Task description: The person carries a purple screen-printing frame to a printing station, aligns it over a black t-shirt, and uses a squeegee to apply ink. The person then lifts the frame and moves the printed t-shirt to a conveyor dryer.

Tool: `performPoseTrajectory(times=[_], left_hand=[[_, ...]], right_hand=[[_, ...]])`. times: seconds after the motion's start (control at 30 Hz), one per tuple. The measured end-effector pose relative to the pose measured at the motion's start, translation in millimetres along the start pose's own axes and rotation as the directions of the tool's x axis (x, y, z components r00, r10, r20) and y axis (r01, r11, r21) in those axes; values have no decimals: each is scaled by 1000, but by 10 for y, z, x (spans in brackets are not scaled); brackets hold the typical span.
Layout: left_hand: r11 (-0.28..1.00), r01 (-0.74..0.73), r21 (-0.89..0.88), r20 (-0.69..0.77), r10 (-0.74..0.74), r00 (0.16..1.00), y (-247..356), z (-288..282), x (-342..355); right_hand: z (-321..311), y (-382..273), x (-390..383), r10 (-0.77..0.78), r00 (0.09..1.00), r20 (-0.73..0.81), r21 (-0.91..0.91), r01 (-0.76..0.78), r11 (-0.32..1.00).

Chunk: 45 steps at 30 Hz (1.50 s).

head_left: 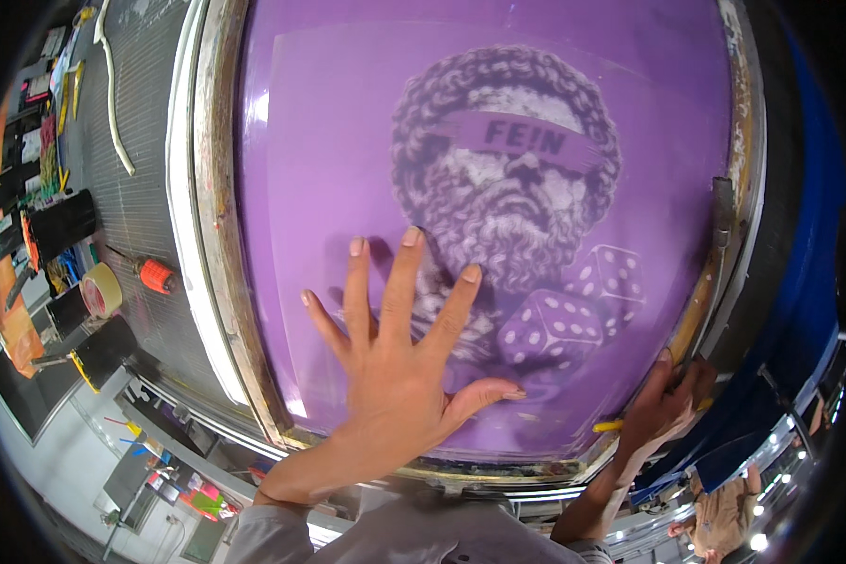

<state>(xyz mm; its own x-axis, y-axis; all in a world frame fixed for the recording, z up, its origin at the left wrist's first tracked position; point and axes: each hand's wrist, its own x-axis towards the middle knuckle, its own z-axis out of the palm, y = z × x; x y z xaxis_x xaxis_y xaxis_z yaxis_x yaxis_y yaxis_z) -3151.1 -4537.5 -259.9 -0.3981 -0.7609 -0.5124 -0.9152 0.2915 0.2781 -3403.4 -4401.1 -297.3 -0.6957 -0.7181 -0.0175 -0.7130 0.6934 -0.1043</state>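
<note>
A purple printing screen (pixel 320 132) in a worn frame (pixel 218 141) fills the middle, bearing a design of a bearded, curly-haired statue head (pixel 498 207) with a lettered band over the eyes and two dice. My left hand (pixel 395 376) lies on the screen's lower middle, fingers spread over the beard and neck. At the lower right, my right hand (pixel 663 399) has its fingers curled on the frame's right edge, beside a long metal clamp bar (pixel 721 216). A small yellow piece (pixel 609 427) shows just left of that hand.
On the left, a dark ribbed board (pixel 141 216) carries a tape roll (pixel 101 289), an orange-handled tool (pixel 155 274), a white cord and several squeegees and small tools. A blue surface (pixel 808 226) lies at the right. Another person (pixel 724 517) is at the bottom right.
</note>
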Motion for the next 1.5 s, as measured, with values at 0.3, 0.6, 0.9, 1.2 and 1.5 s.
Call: performPoseTrajectory(times=[0.3,0.6,0.9,1.2,1.5], left_hand=[[989,-147,-36,-22,146,989,66,63,285],[990,-140,-28,-32,139,990,59,104,286],[988,-76,-138,-107,61,992,42,254,296],[991,-75,-112,-56,69,996,49,174,280],[998,3,-63,-133,-11,991,4,-151,601]], right_hand=[[-32,-68,28,-71,997,-20,-30,70,997],[-14,-72,27,-27,1000,-2,-29,27,999],[-33,-146,16,42,999,4,-21,-42,999],[-40,-67,13,46,997,65,9,-47,999],[-71,-133,17,138,985,100,155,-153,976]])
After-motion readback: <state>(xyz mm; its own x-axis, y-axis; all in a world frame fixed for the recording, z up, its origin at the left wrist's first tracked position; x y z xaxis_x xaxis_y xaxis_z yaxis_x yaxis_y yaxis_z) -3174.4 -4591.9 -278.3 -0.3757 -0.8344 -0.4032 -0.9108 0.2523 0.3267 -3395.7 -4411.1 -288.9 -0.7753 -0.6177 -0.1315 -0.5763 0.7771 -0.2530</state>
